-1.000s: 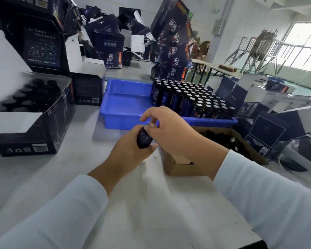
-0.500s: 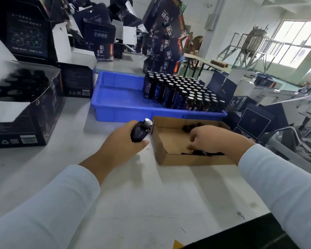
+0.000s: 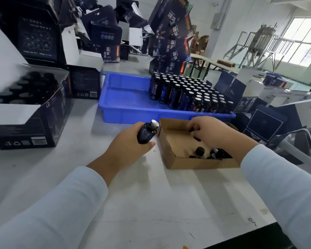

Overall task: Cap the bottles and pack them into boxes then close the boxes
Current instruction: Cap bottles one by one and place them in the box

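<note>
Your left hand [image 3: 127, 142], at the centre of the frame, has its fingers wrapped round a dark bottle [image 3: 146, 133]. The bottle tilts up and to the right, and its silvery, uncapped mouth points toward the near-left corner of the brown cardboard tray [image 3: 171, 155], just beside that corner.

Your right hand [image 3: 212, 132] is inside the tray, right of centre, with its fingers curled down. A small dark cap [image 3: 192, 129] shows at the fingertips; it looks pinched between thumb and forefinger, though the grip is partly hidden by the hand itself. More loose black caps [image 3: 200, 151] lie in the tray's lower part, just under your right wrist.

Behind the tray, across the middle of the frame, sits a blue plastic bin [image 3: 126, 103]. Its right half holds a tight block of upright dark bottles [image 3: 190, 94]; its left half shows bare blue floor.

At the left edge of the frame, an open dark box [image 3: 29, 130] stands on the white table [image 3: 151, 203], white flaps spread, with rows of black-capped bottles inside. Further open and folded dark boxes [image 3: 104, 44] crowd the upper left, and a leaning stack of printed cartons [image 3: 172, 38] rises at upper centre behind the bin.
</note>
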